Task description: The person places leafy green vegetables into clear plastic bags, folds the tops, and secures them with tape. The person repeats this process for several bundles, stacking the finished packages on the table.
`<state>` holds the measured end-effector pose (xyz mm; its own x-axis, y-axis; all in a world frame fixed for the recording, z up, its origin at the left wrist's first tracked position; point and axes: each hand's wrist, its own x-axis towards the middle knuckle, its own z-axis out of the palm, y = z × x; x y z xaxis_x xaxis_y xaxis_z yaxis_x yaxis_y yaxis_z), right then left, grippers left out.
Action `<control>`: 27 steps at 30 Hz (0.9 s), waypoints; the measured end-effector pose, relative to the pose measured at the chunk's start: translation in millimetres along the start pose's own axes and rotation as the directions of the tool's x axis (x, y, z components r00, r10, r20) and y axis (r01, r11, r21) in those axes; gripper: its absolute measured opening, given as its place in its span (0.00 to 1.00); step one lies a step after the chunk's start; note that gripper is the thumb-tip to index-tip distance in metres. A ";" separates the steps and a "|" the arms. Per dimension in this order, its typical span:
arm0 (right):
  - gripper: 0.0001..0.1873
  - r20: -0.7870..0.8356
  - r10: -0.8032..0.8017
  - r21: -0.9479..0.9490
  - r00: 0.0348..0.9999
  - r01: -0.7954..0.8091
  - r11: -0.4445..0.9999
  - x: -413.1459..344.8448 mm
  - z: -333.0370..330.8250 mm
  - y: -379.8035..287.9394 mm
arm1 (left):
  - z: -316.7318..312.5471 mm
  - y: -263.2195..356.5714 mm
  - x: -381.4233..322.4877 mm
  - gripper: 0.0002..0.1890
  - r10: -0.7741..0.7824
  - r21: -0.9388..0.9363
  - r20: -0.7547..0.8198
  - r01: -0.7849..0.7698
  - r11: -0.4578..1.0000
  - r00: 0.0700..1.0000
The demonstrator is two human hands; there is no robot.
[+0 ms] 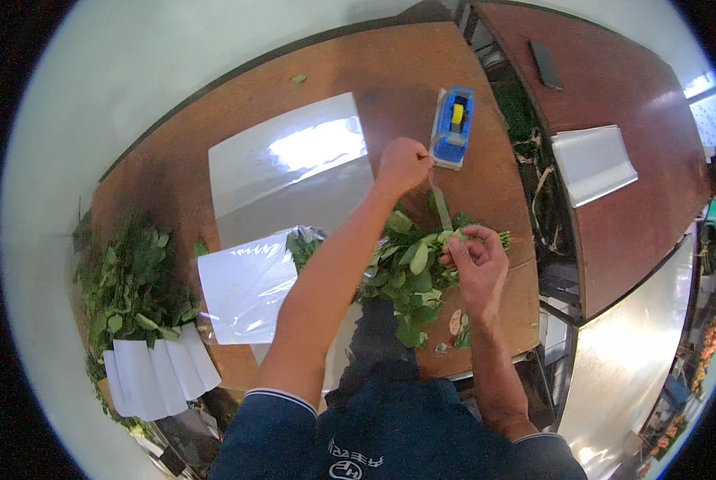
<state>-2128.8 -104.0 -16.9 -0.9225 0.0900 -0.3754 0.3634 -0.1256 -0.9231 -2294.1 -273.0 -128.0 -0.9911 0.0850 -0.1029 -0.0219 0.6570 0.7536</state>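
Note:
My left hand [403, 162] is closed in a pinch beside the blue tape dispenser [454, 129], holding the upper end of a strip of clear tape [442, 207]. That strip runs down to the stem end of a bunch of leafy greens [415, 258] on the table. Over the stems, my right hand [481, 258] has its thumb and fingers curled, pinching at the bunch where the tape meets it. Stem ends poke out to the right of the fingers. A clear wrapper with a white sheet [247, 288] lies around the leaf end, partly hidden by my left forearm.
Flat clear film sheets [286, 174] lie on the brown table [394, 72]. More leafy bunches [135, 276] with white paper wraps [159, 372] are stacked at the left. On the reddish table [628, 240] at right are a film stack [595, 165] and a dark flat object [545, 65].

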 end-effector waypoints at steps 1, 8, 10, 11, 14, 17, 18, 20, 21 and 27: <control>0.14 0.052 0.006 0.021 0.999 -0.007 1.000 0.7 7.3 -8.0 | -18.0 -16.4 -6.4 0.15 -0.088 -0.130 0.070 0.097 0.987 0.994; 0.15 0.489 0.094 -0.055 0.867 -0.077 0.995 34.9 85.4 -0.3 | -86.2 -118.9 -100.6 0.13 -0.322 0.208 0.449 0.253 0.945 0.833; 0.15 0.506 0.098 -0.086 0.857 -0.063 0.994 39.2 94.3 0.6 | -86.2 -105.3 -112.0 0.16 -0.335 0.316 0.535 0.184 0.931 0.775; 0.15 0.513 0.100 -0.101 0.852 -0.055 0.993 38.9 97.7 -0.4 | -80.4 -113.6 -111.7 0.18 -0.309 0.337 0.585 0.122 0.934 0.750; 0.14 0.482 0.077 -0.178 0.873 0.011 0.984 31.1 96.2 -7.1 | -89.6 -81.7 -113.6 0.21 -0.369 0.460 0.618 0.062 0.886 0.694; 0.14 0.451 0.095 -0.146 0.888 -0.032 0.989 17.0 89.1 -9.5 | -114.4 -69.9 -126.3 0.26 -0.201 0.204 0.701 0.078 0.976 0.685; 0.14 0.449 0.085 -0.129 0.889 -0.030 0.991 12.8 87.1 -9.1 | -121.8 -69.2 -134.4 0.29 -0.091 0.042 0.722 0.087 0.995 0.686; 0.14 0.432 0.072 -0.098 0.899 -0.033 0.995 4.4 81.8 -4.4 | -125.9 -49.7 -152.6 0.33 -0.138 0.172 0.699 0.022 0.985 0.701; 0.13 0.437 0.062 -0.109 0.897 -0.015 0.994 -4.6 80.6 -4.4 | -128.0 -41.7 -158.2 0.35 -0.161 0.239 0.681 -0.009 0.971 0.714; 0.11 0.436 0.100 -0.261 0.894 0.019 0.965 -107.9 57.6 47.8 | -114.2 -54.7 -156.9 0.29 -0.187 0.289 0.648 -0.010 0.957 0.739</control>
<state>-2019.5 -176.6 -15.7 -0.8454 -0.3627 -0.3922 0.3672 0.1388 -0.9197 -2152.4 -407.8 -78.9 -0.6427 0.4249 -0.6375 0.0274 0.8443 0.5351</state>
